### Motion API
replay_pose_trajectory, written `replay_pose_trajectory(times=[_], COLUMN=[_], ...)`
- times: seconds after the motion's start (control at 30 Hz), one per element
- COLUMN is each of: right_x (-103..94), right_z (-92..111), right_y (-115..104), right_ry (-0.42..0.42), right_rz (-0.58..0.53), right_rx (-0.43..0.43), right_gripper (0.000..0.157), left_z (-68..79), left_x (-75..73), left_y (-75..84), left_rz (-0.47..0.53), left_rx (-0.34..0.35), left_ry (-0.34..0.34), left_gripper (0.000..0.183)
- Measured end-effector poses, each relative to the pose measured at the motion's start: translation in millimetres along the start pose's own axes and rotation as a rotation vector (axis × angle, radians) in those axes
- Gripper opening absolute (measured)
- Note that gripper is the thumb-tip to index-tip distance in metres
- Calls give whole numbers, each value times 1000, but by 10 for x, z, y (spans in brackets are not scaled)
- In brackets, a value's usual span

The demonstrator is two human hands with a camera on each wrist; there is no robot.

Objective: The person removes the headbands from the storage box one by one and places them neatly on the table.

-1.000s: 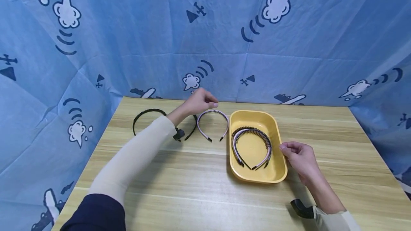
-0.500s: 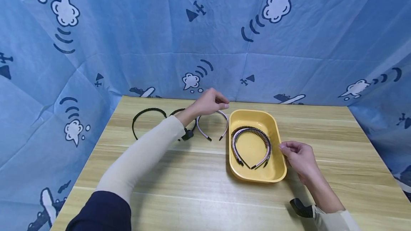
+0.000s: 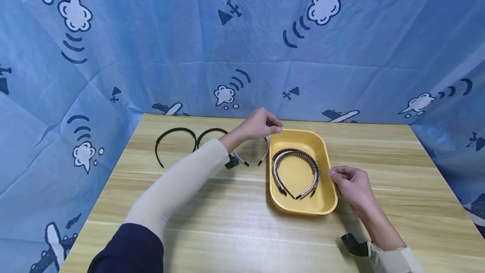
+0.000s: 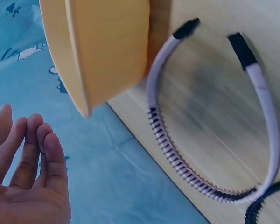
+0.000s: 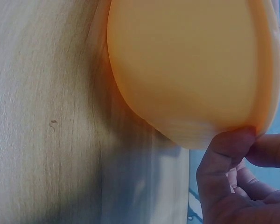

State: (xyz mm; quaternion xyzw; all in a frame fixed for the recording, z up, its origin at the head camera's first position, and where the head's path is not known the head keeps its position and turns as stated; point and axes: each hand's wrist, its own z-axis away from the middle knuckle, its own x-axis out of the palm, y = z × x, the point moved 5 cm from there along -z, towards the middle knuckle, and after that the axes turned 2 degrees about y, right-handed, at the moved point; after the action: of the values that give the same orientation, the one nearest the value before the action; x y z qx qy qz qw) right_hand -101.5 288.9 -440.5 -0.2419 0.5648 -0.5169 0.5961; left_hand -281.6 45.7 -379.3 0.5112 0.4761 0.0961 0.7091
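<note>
My left hand [image 3: 261,124] hovers at the far left corner of a yellow plastic basin [image 3: 326,199]. In the left wrist view its fingers [image 4: 56,163] are loosely bent, the thumb stands apart, and nothing is between them. Below that hand a pale lilac toothed headband [image 4: 266,100] with black tips lies on the table, partly hidden by the arm in the head view. My right hand [image 3: 354,184] pinches the basin's right rim between thumb and fingers, as the right wrist view also shows. Several headbands [image 3: 315,167], dark and pale, lie stacked inside the basin.
Two black headbands [image 3: 176,129] lie side by side on the wooden table [image 3: 242,235], left of the lilac one; my left forearm covers part of the right one. A blue patterned cloth [image 3: 257,45] hangs behind the table's back edge.
My left hand has moved right, from above the lilac headband to the basin's far left corner, uncovering more of the black headbands. The right hand keeps its pinch on the rim.
</note>
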Motion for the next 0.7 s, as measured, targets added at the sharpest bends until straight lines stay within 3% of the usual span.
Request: replay_pose_trajectory(times=[0.7], right_x=[23], right_z=[36], right_y=[27], right_ry=[-2], right_rz=[-4], right_rx=[0], right_gripper=[35], left_z=[-55], left_x=[360], left_y=[282], left_rz=[-15], left_rx=[46], left_ry=[-54], left_gripper=[28])
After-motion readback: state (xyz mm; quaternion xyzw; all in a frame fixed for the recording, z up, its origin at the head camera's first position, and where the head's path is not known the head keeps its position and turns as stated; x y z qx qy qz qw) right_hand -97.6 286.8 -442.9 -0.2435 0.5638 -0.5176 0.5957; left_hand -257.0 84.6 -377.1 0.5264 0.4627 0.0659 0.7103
